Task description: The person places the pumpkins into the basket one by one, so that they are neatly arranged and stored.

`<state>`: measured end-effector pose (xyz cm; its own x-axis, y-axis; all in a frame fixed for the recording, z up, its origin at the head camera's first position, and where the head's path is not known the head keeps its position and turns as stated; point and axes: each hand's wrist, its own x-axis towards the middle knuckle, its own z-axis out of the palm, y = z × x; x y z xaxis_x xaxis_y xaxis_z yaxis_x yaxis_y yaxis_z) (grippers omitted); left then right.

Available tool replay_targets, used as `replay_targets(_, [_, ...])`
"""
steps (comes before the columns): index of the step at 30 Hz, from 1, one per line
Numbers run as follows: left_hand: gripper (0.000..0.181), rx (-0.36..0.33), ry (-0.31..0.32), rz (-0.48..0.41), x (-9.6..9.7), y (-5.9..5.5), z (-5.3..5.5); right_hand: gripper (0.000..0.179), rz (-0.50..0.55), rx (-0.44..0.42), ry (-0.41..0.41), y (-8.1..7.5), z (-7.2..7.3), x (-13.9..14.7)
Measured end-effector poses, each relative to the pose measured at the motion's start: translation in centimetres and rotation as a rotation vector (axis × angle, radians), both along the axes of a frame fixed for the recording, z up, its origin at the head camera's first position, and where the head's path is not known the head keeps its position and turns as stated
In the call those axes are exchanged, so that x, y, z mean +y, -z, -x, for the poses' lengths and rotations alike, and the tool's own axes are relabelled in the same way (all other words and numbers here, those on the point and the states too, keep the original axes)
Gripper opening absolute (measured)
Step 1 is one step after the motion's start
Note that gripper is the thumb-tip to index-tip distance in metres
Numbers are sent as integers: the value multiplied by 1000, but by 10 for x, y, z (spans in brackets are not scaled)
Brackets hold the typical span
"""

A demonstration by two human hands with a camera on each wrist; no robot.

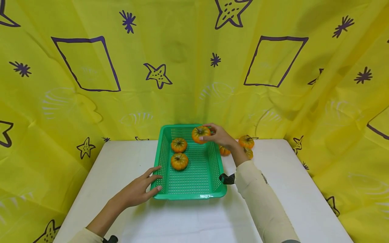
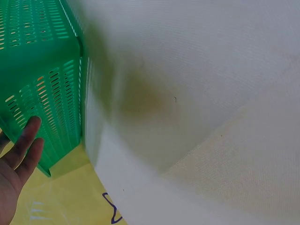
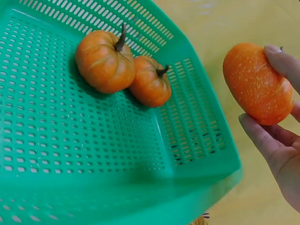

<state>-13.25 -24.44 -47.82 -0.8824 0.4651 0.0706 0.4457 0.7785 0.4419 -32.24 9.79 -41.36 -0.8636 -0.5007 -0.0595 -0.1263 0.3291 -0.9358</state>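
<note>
My right hand (image 1: pixel 219 135) grips a small orange pumpkin (image 1: pixel 201 134) above the back right part of a green plastic basket (image 1: pixel 194 196). In the right wrist view, thumb and fingers curl round this speckled pumpkin (image 3: pixel 257 84). Two more pumpkins sit inside the basket toward its left: one (image 1: pixel 179 145) farther back, the other (image 1: pixel 179 161) just in front of it. My left hand (image 1: pixel 137 189) rests at the basket's left rim with fingers spread and fairly straight. The left wrist view shows its fingers (image 2: pixel 29 140) against the perforated outer wall (image 2: pixel 51 103).
Several pumpkins lie on the white table (image 1: pixel 121 168) to the right of the basket, including one (image 1: pixel 246 141) at the back and one (image 1: pixel 225 151) beside the basket wall, partly behind my right arm. A yellow patterned curtain (image 1: pixel 182 101) hangs behind and at both sides.
</note>
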Motion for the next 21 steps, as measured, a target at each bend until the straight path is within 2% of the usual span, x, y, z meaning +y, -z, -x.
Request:
replay_targets(12, [47,2,-2,3,-1,0,-1,72,-54,16,-18,7,6,-24])
replay_targets(21, [46,-4,-1,7,0,0,0,71,-86,-25,-17,13,6,-39])
